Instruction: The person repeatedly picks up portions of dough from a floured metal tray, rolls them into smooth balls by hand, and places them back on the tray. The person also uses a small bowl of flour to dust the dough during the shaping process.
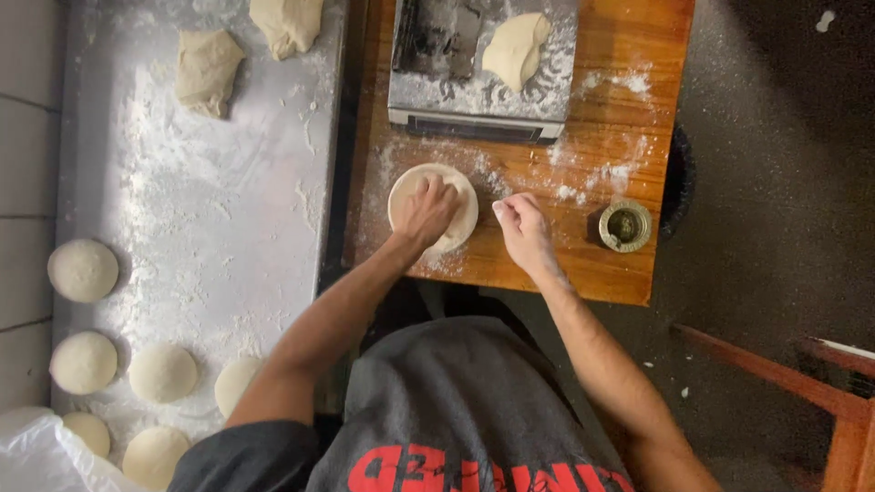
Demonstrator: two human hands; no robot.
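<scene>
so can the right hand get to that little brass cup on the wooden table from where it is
Probably yes: the right hand rests on the wooden table beside the dough disc, and only bare, floury board lies between it and the brass cup.
</scene>
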